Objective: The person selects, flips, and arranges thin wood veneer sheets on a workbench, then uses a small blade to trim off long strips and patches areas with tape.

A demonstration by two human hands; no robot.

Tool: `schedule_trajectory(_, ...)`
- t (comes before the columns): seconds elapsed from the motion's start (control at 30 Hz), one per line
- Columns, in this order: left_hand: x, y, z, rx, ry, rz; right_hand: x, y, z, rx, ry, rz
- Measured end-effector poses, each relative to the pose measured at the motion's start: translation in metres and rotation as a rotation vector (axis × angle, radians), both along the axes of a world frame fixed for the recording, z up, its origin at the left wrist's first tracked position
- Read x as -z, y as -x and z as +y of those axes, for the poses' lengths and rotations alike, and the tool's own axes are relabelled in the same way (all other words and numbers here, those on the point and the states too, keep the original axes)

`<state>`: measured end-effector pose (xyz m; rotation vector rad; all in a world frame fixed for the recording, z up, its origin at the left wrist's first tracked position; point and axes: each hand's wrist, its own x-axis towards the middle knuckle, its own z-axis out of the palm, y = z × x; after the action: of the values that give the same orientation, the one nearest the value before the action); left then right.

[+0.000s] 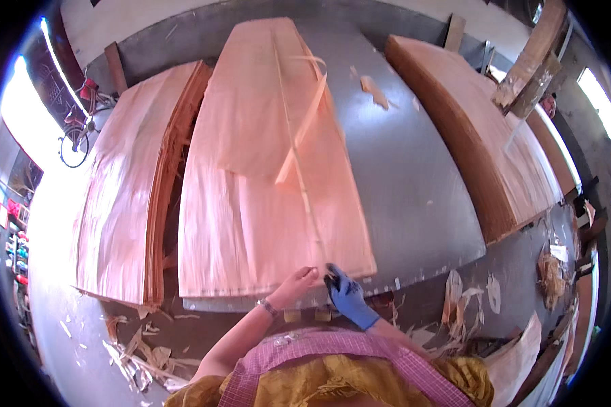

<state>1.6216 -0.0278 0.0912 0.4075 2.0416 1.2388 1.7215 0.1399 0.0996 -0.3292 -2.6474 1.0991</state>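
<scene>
Before me a long pinkish wood veneer sheet [217,224] lies on the grey table. A smaller veneer piece [248,115] rests on its far part. Lengthwise over both runs a long, thin, pale stick [306,207], its near end reaching my hands. My right hand [349,297], in a blue glove with dark fingertips, is closed round that near end. Just left of it, my bare left hand [296,286] has its fingers drawn together over the sheet's near edge; what they hold, if anything, is hidden. A loose narrow veneer strip [309,129] curls up beside the stick.
Thick veneer stacks stand on the left [119,197] and right [485,129]. A torn scrap [374,92] lies on the grey tabletop [411,183]. Veneer shreds [146,356] litter the floor. A wooden post [533,57] rises at the far right; a bicycle [75,141] stands far left.
</scene>
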Motion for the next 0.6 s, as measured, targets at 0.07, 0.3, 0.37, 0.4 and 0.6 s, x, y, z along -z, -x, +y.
schedule_trajectory(0.07, -0.004, -0.021, 0.004, -0.331, -0.46, -0.979, 0.02, 0.002, 0.008, -0.06, -0.164, 0.062)
schedule_trajectory(0.3, -0.001, -0.055, -0.016, -0.74, -0.328, -0.597, 0.038, 0.041, 0.054, 0.195, -0.533, -0.319)
schedule_trajectory(0.37, 0.002, -0.061, -0.025, -0.831, -0.291, -0.44, 0.047, 0.048, 0.05, 0.159, -0.458, -0.37)
schedule_trajectory(0.4, 0.002, -0.063, -0.031, -0.838, -0.287, -0.439, 0.043, 0.054, 0.045, 0.126, -0.394, -0.416)
schedule_trajectory(0.6, -0.001, -0.048, -0.092, -0.835, -0.09, -0.271, 0.003, 0.072, -0.005, 0.103, -0.053, -0.284)
